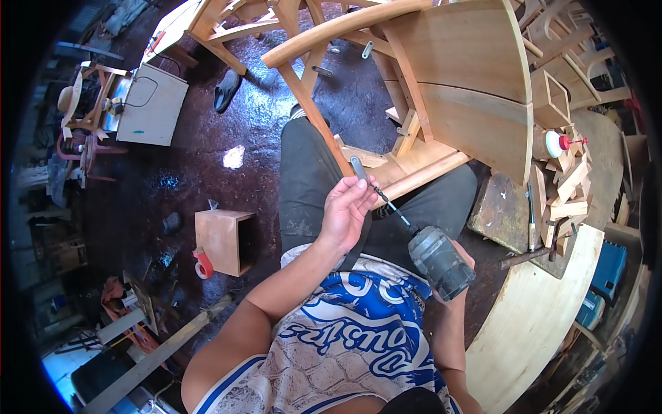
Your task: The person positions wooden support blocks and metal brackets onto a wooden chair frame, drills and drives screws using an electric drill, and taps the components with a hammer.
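From my position, the power drill (441, 263) concealed most of the right hand (465, 254). The upper view edge cut off the wooden frame (469, 58).

left of the left hand (346, 212), a wooden box (217, 241) sits on the dark floor (138, 224), a red roll (202, 265) at its near corner. farther ahead and left of that hand are a dark slipper (226, 91) and a whitish panel (158, 117). right of the right hand (465, 257), a hammer (524, 258) lies by a pale board (534, 317); ahead of it are piled wood scraps (571, 183).
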A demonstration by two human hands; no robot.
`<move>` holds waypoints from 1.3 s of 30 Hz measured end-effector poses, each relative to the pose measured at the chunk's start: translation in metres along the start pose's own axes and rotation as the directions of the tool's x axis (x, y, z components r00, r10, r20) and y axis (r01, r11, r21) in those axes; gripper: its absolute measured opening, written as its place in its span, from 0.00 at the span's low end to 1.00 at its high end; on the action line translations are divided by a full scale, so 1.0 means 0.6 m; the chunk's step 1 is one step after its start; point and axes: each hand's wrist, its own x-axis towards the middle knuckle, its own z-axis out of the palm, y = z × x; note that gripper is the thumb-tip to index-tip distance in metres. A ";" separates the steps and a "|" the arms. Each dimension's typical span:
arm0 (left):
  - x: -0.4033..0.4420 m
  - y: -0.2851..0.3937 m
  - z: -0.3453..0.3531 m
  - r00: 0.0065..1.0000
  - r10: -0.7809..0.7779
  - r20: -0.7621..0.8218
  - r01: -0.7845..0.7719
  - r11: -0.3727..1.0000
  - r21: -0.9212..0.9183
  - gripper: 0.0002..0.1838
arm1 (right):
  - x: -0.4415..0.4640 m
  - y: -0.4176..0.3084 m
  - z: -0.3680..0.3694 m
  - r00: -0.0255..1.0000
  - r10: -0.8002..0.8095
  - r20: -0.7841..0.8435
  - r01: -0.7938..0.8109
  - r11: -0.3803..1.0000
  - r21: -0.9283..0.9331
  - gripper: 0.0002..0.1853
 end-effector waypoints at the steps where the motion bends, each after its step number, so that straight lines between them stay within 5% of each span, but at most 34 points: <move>1: 0.000 -0.001 0.001 1.000 0.008 -0.004 -0.008 1.000 0.017 0.02 | -0.001 0.004 -0.001 1.000 0.009 0.006 -0.009 1.000 0.007 0.27; 5: 0.001 -0.005 -0.002 1.000 0.015 -0.005 -0.014 0.999 0.052 0.02 | -0.007 0.012 -0.001 0.995 0.093 0.021 -0.093 0.996 0.012 0.26; 14: 0.012 -0.007 -0.019 1.000 0.030 0.009 -0.031 0.993 0.113 0.02 | 0.010 -0.008 0.008 0.999 -0.021 0.033 0.022 0.999 -0.038 0.22; 28: 0.039 -0.001 -0.029 0.965 -0.183 0.186 0.230 0.935 -0.270 0.08 | -0.015 0.019 0.017 0.987 0.131 -0.089 -0.120 0.985 0.122 0.23; 39: 0.041 0.004 -0.011 0.978 -0.162 0.129 0.171 0.983 -0.062 0.08 | -0.071 0.077 0.007 0.988 0.154 -0.014 -0.148 0.968 0.203 0.28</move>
